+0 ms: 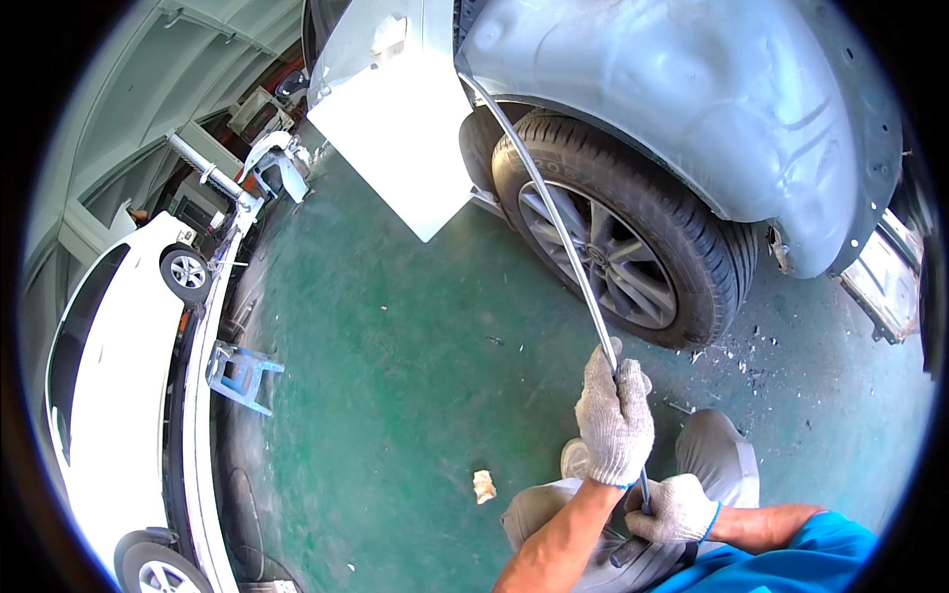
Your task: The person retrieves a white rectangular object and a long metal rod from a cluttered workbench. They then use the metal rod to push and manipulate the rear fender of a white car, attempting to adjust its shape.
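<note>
Both my hands, in knitted gloves, grip a long metal rod [552,208]. My left hand [615,420] is closed around it below the wheel. My right hand [669,509] is closed lower down, near the rod's dark end by my knees. The far end reaches the upper front edge of the wheel arch on a dented, pale grey-blue car body panel [652,109], beside the open front section. The tyre and alloy wheel [593,247] sit behind the rod. A pale flat panel [390,148] stands out at the left of the arch.
A white car [114,366] is at the left along a long rail [206,425], with a blue stool [242,376] beside it. A loose body part [277,168] lies farther back. Debris [751,356] and a scrap [484,486] lie on the green floor [386,376]. A metal part [880,277] is at the right.
</note>
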`<state>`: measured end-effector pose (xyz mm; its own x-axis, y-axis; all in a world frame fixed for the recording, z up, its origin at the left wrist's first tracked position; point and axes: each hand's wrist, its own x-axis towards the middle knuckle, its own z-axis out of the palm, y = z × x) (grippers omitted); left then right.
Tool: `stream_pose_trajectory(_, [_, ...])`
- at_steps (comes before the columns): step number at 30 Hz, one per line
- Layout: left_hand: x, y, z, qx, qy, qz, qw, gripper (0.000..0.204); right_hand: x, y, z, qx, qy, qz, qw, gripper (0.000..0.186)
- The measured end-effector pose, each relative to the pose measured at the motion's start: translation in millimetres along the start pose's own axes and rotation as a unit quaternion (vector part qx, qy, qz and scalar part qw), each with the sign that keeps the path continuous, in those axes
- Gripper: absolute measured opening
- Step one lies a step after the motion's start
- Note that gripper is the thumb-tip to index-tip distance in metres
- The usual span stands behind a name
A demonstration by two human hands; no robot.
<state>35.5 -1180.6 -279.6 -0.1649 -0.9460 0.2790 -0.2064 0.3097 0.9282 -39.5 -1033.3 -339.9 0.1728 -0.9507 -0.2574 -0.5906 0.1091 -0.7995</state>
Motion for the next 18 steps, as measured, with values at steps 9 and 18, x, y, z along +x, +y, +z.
stream_pose_trajectory(9, [1,-5,-7,0.055,0.022,-0.004,0.998,0.03,24,11,20,0.054,-0.058,-0.04,0.996,0.029])
stream_pose_trajectory(18, [4,-4,-8,0.038,0.012,-0.005,0.999,0.028,18,0,14,0.009,-0.019,-0.017,1.0,0.031])
